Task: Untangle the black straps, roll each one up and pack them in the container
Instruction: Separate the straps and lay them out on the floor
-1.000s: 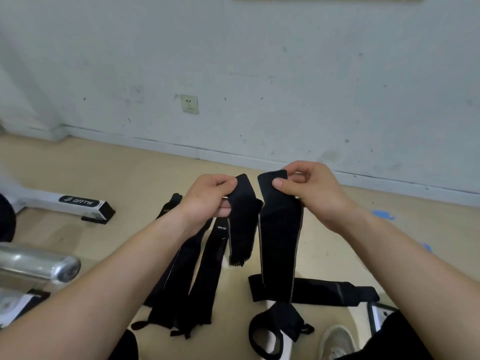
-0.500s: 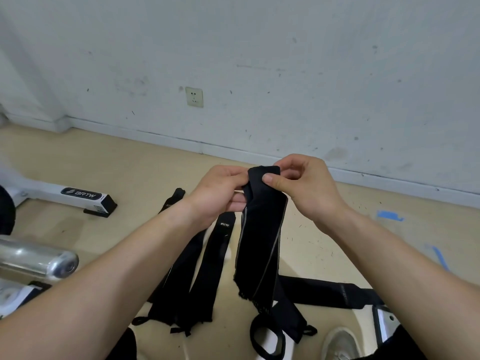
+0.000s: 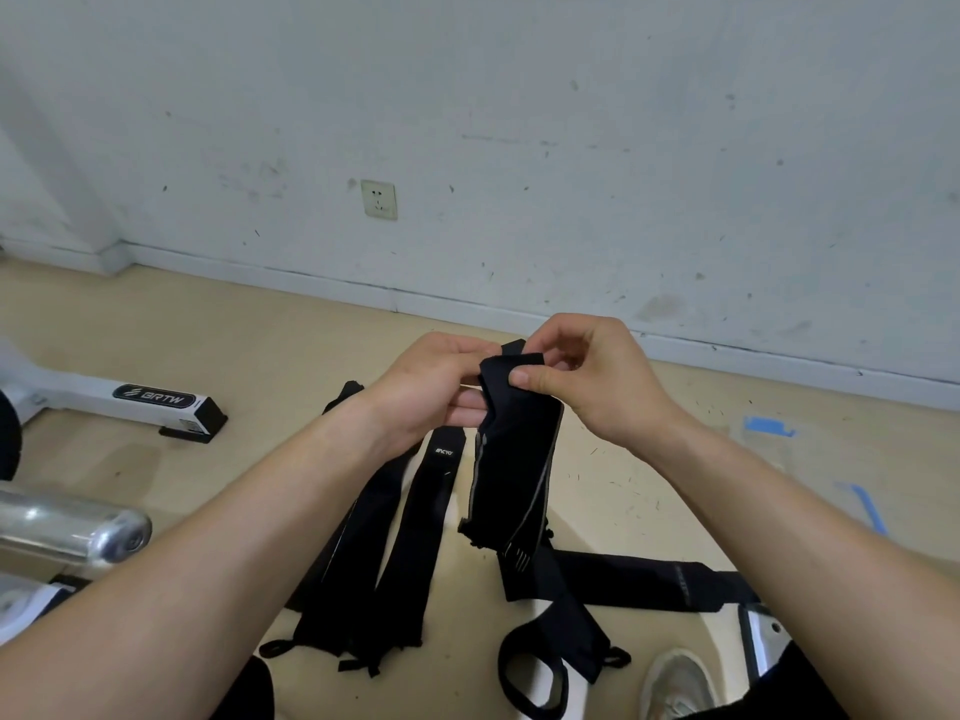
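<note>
A tan floor (image 3: 218,330) meets a scuffed white wall (image 3: 623,148). Above it one black strap (image 3: 514,475) is held by its top end so its length hangs straight. The left hand (image 3: 431,387) grips one edge with curled fingers, and the right hand (image 3: 592,381) pinches the folded tip, probably to start the roll. The other straps (image 3: 410,553) lie flat below.

Tan floor (image 3: 260,330) bears loose black straps (image 3: 415,537) and a white machine foot (image 3: 130,402).

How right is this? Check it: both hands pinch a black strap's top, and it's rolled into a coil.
Not coiled. The head view shows the left hand and right hand pinching the black strap at its top, while it hangs unrolled.
</note>
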A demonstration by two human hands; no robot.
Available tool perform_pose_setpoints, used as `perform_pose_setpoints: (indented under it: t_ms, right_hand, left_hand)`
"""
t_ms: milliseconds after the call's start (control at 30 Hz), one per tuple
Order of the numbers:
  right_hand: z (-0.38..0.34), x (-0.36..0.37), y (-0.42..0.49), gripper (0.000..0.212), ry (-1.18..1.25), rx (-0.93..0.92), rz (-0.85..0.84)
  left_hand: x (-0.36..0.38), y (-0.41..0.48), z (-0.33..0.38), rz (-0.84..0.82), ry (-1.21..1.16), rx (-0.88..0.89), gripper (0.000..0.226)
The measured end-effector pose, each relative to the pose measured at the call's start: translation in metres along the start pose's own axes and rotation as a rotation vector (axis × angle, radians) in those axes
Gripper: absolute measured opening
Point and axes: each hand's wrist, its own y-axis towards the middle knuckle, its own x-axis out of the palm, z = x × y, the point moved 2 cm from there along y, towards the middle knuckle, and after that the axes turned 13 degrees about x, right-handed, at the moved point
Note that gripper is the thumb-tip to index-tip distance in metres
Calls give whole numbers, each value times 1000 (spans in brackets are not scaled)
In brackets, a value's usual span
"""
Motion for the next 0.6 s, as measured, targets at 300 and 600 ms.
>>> perform_pose_setpoints:
  t_ms: [300,600]
  right_hand:
    - [3,3,1,22,-17,-13,72]
    - [4,0,1,29,-84,-7,215]
  left_hand:
    - [-2,-1,-2,36,-11,-13,25]
    - [-2,-5,-1,-84,114,33,31]
